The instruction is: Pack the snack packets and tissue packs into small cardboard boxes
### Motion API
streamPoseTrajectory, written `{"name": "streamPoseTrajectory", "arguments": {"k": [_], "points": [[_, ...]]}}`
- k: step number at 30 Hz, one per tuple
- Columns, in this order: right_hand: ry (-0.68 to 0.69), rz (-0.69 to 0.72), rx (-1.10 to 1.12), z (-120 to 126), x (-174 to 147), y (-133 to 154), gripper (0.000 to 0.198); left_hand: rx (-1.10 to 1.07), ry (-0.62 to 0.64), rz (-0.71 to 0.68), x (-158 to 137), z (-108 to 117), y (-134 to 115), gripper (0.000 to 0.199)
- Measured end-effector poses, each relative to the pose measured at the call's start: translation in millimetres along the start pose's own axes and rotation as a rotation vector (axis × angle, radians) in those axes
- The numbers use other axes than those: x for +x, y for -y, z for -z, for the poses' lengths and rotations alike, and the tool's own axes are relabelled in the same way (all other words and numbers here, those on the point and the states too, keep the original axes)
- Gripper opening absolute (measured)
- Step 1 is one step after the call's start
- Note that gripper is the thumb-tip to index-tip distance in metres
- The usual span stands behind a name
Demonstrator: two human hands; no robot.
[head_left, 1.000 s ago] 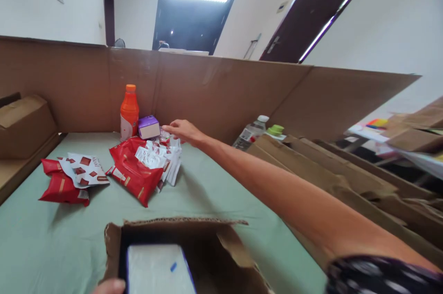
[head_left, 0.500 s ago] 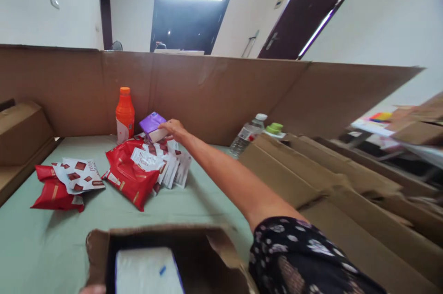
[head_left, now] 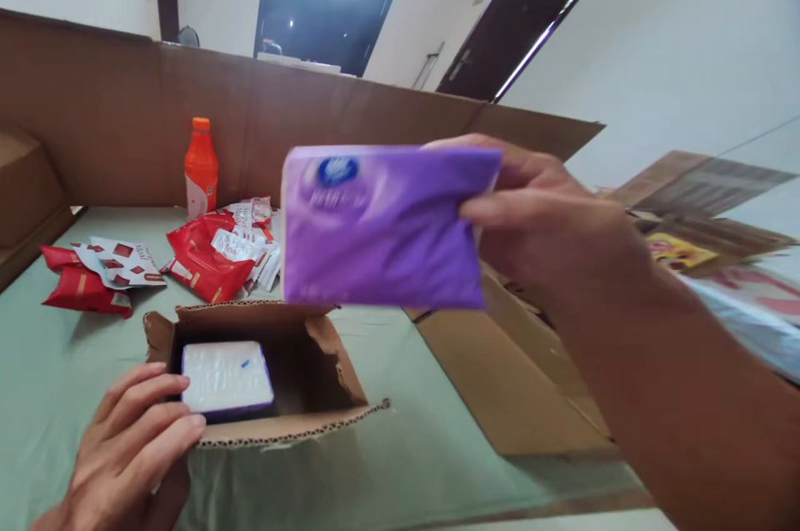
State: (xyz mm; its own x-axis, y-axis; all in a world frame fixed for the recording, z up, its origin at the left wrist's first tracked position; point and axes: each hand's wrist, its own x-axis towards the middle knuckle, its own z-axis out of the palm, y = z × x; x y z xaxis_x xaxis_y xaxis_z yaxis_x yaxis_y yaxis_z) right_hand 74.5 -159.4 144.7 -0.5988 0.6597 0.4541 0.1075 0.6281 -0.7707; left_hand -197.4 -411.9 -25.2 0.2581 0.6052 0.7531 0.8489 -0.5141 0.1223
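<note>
A purple tissue pack [head_left: 381, 231], slightly blurred, is up in the air before me. My right hand [head_left: 531, 197] pinches its right end between thumb and fingers. Below it stands an open-topped cardboard box [head_left: 293, 431] with torn edges. Inside, at the left, lies another tissue pack [head_left: 218, 377], white on top with purple sides and a small blue mark. My left hand [head_left: 137, 439] grips the box's near left corner, its fingertips over the rim close to that pack; the thumb is mostly hidden.
Red and white snack bags [head_left: 209, 260] lie behind the box, and more bags [head_left: 93, 273] sit at the left. An orange bottle [head_left: 201, 168] stands by the cardboard wall [head_left: 112, 114]. Larger cardboard [head_left: 493, 398] stands at the right, partly behind my right arm.
My right hand has lifted the purple tissue pack from beside the snack bags and brought it nearer, above the box. The view has tilted down, showing more of the box and my left hand.
</note>
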Motion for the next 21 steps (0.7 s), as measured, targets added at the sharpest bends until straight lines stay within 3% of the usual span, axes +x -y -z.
{"name": "streamPoseTrajectory", "arguments": {"k": [4,8,11,16,21], "points": [[0.412,0.007,-0.209,-30.9,-21.3,24.8,0.031,-0.009,-0.057,0.04,2.8,-3.9,-2.9,0.039],[0.494,0.084,-0.745,-56.8,-24.1,49.6,0.027,-0.004,-0.08,0.03,6.5,-6.1,-3.2,0.035],[0.615,0.107,-0.974,-68.7,-23.3,71.0,0.02,0.008,-0.07,0.03,9.7,-3.5,-4.4,0.032],[0.93,0.217,-1.145,-89.2,-23.1,93.8,0.015,0.019,-0.058,0.023,12.2,0.1,-5.2,0.03],[1.012,0.295,-1.234,-117.5,-10.7,93.7,0.011,0.025,-0.049,0.042,10.7,-1.1,-5.3,0.031]]}}
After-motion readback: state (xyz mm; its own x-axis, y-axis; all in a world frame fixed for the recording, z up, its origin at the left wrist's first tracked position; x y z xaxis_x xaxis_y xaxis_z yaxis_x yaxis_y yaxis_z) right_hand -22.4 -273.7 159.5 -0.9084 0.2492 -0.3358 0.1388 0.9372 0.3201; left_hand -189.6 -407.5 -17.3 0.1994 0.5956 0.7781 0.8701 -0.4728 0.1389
